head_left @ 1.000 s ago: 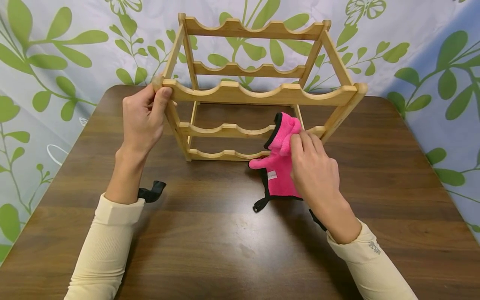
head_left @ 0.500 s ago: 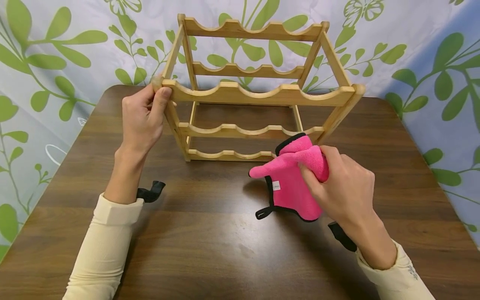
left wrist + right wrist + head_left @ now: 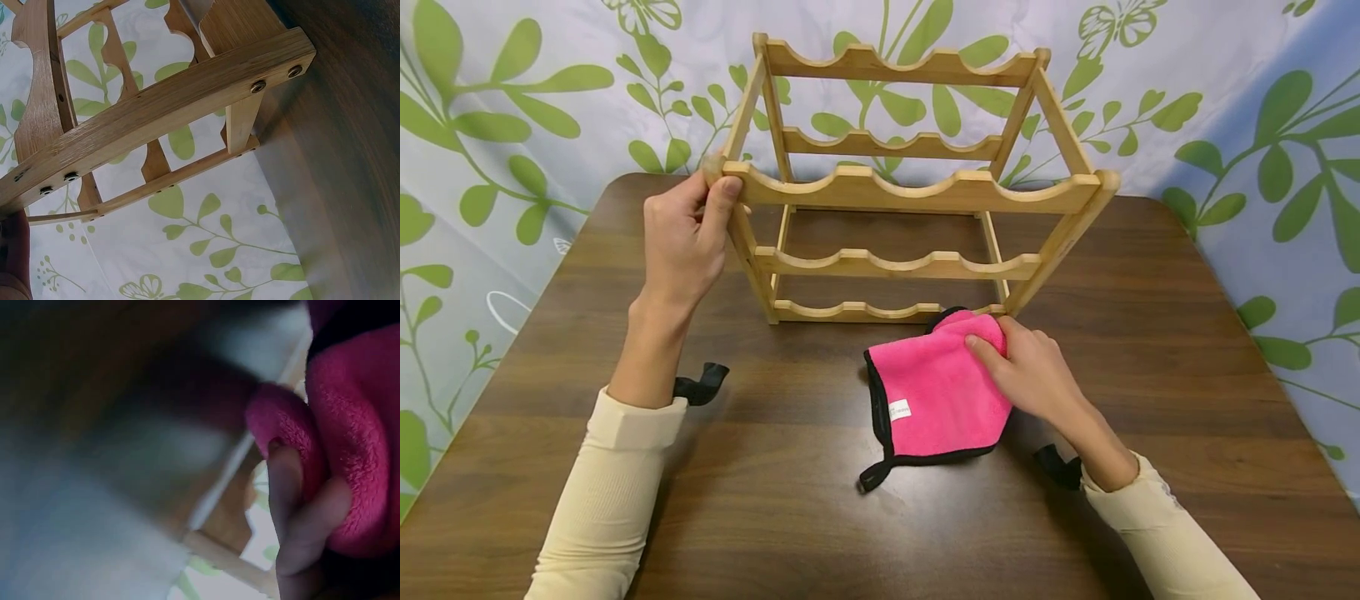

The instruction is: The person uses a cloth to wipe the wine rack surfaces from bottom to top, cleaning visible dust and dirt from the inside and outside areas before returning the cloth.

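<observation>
A wooden wine rack (image 3: 917, 193) with scalloped rails stands on the table. At its upper front left corner my left hand (image 3: 683, 237) grips the post, thumb over the end of the top rail. My right hand (image 3: 1037, 371) pinches a pink cleaning cloth (image 3: 943, 392) with black edging, a white tag and a hanging loop, in front of the rack's lower right corner. In the right wrist view, fingers (image 3: 287, 481) press into folds of the cloth (image 3: 350, 437). The left wrist view shows the rack's side post (image 3: 156, 106) with its screws; the hand is mostly hidden there.
The dark wooden table (image 3: 790, 517) carries the rack near its back edge. Behind hangs a white curtain (image 3: 580, 125) printed with green leaves. A black strap (image 3: 702, 385) sits by my left wrist, another black strap (image 3: 1058, 467) by my right.
My right hand has drawn the cloth down and away from the rack's right front post, first rightward, then back left; the cloth now hangs more spread out. The left hand keeps its grip.
</observation>
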`<state>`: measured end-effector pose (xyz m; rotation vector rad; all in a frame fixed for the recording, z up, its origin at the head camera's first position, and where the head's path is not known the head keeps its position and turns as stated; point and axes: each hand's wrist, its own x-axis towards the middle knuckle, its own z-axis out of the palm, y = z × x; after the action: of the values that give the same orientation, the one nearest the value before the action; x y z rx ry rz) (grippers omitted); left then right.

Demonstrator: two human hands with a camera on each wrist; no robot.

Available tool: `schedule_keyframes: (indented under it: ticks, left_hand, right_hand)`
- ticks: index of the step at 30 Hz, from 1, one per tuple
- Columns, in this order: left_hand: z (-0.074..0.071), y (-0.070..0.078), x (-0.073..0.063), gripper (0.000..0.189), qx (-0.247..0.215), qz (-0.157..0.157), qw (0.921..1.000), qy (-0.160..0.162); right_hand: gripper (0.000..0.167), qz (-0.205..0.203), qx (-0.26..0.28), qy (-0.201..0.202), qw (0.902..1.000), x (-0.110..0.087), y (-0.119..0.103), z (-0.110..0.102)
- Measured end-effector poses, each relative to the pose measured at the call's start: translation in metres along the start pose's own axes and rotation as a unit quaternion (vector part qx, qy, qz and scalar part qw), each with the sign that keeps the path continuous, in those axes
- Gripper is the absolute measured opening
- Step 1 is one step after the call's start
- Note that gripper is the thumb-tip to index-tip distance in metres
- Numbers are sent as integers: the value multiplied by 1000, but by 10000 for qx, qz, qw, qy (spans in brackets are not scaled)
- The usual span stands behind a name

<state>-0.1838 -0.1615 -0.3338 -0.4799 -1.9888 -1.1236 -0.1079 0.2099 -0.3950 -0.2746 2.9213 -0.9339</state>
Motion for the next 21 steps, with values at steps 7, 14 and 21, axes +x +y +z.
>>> schedule_keyframes:
  ticks: [7,14,21]
  left_hand:
    - [0,-1,1,34,-5,56,10000,22]
    - [2,-3,0,40,39,78,9999,137]
    - [3,-3,-2,37,196,4,9996,218]
  right_hand:
    - [44,423,-1104,-579,9913,9,13,0]
    - [59,791,-1656,-1329,9740,13,22,-2]
    - [61,770,-1554,-1046,9793,9,22,-1]
